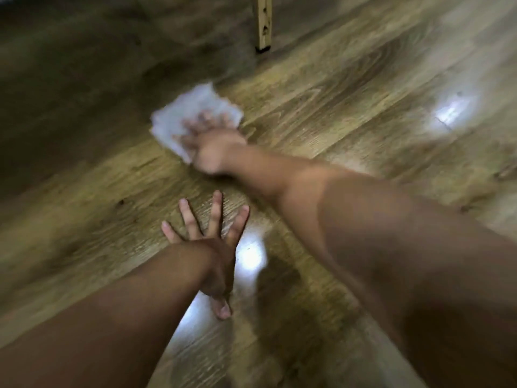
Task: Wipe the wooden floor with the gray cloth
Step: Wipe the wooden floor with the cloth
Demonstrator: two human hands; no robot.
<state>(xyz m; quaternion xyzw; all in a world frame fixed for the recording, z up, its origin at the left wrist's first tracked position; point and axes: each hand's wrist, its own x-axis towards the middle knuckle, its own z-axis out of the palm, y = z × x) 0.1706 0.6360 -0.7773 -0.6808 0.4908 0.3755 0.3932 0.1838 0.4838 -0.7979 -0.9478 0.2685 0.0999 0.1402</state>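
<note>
Fingers (207,119) of the right hand (208,141), spread and blurred, press flat on the gray cloth (179,113), which lies on the wooden floor (349,113) at centre, far from the viewer. Nearer, the left hand (214,253) rests palm-down on the boards, its fingers (216,211) straight and apart. Both bare forearms extend toward the near edge. A pale wooden leg (264,23) stands at the far side.

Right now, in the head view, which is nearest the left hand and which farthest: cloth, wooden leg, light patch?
1. Light patch, just right of the left hand.
2. Cloth, ahead, under the right hand.
3. Wooden leg, far ahead, at the top.
</note>
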